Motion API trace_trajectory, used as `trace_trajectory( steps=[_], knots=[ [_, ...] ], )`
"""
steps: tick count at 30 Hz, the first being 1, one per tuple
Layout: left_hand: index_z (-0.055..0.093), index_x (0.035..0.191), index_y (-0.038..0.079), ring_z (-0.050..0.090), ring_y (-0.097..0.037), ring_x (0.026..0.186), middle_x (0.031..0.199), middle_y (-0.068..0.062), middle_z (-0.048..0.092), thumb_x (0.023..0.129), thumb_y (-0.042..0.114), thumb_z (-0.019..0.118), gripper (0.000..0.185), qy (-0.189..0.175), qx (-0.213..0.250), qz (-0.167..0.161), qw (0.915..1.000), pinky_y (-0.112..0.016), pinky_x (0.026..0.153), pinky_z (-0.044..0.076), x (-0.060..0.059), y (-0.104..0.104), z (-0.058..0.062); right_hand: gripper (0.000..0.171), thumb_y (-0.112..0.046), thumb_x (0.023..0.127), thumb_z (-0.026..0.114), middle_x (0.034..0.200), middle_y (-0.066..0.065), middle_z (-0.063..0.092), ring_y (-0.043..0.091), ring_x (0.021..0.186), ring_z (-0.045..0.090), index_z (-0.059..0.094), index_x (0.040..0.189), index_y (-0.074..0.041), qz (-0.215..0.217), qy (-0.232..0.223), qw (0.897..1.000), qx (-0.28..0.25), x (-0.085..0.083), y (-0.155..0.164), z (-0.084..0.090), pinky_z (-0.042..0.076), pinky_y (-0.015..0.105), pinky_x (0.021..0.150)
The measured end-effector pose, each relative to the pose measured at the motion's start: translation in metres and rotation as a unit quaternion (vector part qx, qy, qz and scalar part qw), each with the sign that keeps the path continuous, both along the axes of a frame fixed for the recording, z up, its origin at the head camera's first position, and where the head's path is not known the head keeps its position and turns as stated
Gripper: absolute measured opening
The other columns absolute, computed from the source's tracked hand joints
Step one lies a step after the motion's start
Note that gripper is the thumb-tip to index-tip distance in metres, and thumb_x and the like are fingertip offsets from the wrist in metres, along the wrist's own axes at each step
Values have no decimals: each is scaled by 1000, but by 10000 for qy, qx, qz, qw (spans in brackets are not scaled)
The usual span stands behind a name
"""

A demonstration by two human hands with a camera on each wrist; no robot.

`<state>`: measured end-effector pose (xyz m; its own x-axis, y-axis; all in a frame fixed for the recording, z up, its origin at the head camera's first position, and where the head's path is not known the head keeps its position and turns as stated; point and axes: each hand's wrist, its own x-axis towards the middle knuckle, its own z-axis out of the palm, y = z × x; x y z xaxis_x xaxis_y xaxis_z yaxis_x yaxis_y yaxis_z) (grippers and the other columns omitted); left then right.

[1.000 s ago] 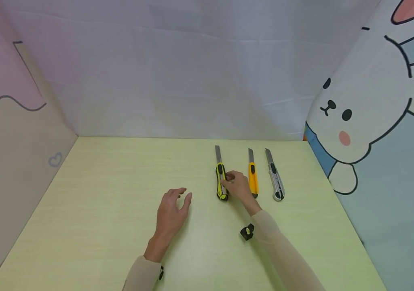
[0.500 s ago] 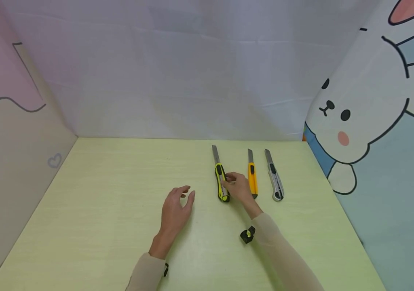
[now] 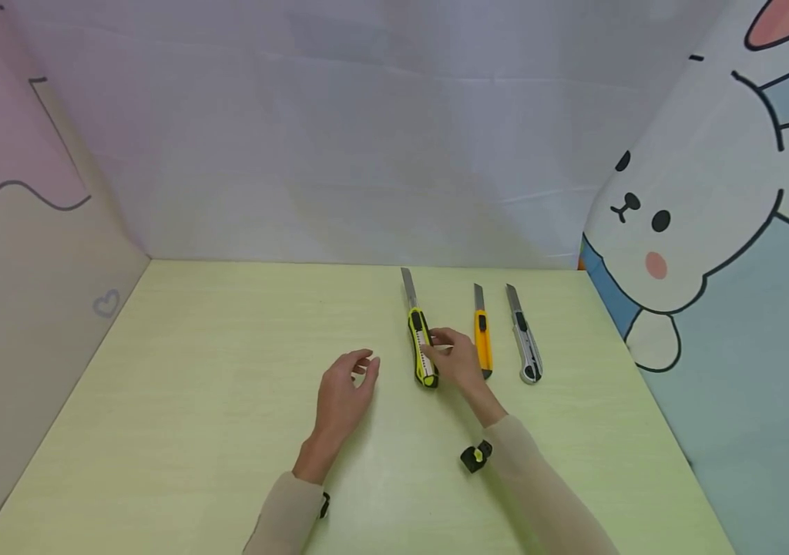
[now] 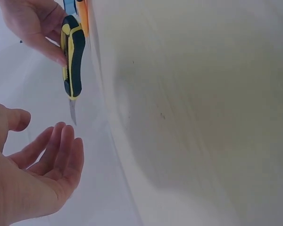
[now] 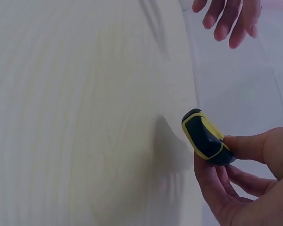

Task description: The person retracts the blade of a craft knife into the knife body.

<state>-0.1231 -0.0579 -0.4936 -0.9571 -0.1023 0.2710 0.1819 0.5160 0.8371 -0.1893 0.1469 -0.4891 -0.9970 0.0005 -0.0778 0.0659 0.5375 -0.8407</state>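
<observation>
The right grip point(image 3: 459, 361) pinches the green knife point(image 3: 418, 327); the left grip point(image 3: 343, 393) is relaxed, empty. If it strays close, the blade point(image 3: 409, 287) could cut.

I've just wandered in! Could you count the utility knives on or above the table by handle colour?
Black and yellow-green utility knife: 1
Orange utility knife: 1
Silver utility knife: 1
Total: 3
</observation>
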Motion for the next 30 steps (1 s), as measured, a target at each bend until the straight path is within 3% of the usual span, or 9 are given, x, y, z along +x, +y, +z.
trace_trajectory(
  steps=[17,30],
  knots=[
    [75,113,0,70,-21,83,94,-7,74,100,17,69,22,-2,307,-105,9995,-34,72,56,-8,10,2,40,-19,96,76,121,11,70,26,97,68,67,133,-8,-49,126,9990,-437,23,-6,14,59,35,79],
    [75,111,1,70,-21,84,95,-8,74,100,17,70,21,-17,729,-210,9971,-30,70,57,-16,16,3,39,-15,95,76,119,15,69,27,95,69,66,132,-5,37,275,9947,-988,36,-11,25,55,23,72]
  ],
)
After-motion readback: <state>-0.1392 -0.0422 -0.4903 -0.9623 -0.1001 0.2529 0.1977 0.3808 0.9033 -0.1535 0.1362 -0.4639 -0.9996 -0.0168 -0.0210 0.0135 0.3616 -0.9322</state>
